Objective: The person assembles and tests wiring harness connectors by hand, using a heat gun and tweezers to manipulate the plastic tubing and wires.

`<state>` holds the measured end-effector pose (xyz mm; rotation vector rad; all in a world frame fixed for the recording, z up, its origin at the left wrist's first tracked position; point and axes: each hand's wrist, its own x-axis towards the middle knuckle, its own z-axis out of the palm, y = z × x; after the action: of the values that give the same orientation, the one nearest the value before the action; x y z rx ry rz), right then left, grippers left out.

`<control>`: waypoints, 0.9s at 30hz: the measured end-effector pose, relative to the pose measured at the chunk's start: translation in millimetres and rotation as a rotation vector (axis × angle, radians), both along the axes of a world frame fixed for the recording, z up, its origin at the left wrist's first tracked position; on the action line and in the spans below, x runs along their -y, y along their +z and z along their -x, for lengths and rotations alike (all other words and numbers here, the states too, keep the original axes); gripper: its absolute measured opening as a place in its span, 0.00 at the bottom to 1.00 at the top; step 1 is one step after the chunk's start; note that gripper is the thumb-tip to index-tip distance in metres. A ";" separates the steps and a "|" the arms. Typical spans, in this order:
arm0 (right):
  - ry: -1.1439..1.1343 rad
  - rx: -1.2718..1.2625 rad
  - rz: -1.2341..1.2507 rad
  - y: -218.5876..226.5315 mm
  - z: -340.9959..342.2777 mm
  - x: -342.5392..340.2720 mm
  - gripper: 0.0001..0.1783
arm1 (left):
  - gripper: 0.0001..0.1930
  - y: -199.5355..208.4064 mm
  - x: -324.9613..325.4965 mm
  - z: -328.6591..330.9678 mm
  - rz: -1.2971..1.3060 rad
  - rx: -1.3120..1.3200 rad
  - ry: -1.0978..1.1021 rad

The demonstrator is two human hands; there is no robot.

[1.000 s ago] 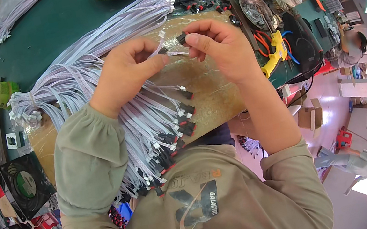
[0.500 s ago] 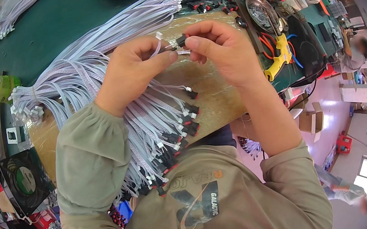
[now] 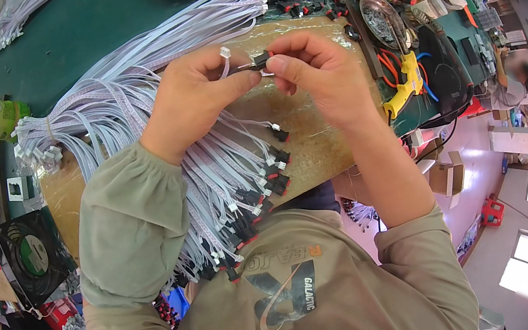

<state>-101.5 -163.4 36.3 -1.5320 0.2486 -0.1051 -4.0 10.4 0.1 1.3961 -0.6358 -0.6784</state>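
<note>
Since a second ago, the left hand (image 3: 193, 103) and right hand (image 3: 328, 77) have drawn together, narrowing the gap at the black connector (image 3: 261, 60). From the left, a black fan (image 3: 25, 261) stands near the tabletop (image 3: 91, 27), where white ribbon cables (image 3: 116, 105) lie bundled. The left fingers pinch a white cable (image 3: 225, 68), its white plug (image 3: 225, 53) sticking up. The connector sits between both hands, its right end gripped by the right fingers. Farther right lies a yellow tool (image 3: 409, 84).
</note>
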 end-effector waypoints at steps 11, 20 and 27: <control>-0.107 -0.011 0.077 -1.5 6.8 2.3 0.13 | 0.09 6.5 0.3 3.9 -0.042 0.024 0.069; -0.065 -0.014 0.084 -4.5 9.8 6.0 0.13 | 0.07 1.3 2.0 2.7 -0.046 0.026 0.072; -0.030 0.006 0.087 -5.0 9.4 5.7 0.13 | 0.06 -0.1 1.8 0.9 0.034 -0.053 0.035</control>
<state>-110.9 -169.0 31.3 -1.6143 0.2658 -0.1456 -4.9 8.7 0.1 1.3507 -0.5774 -0.6713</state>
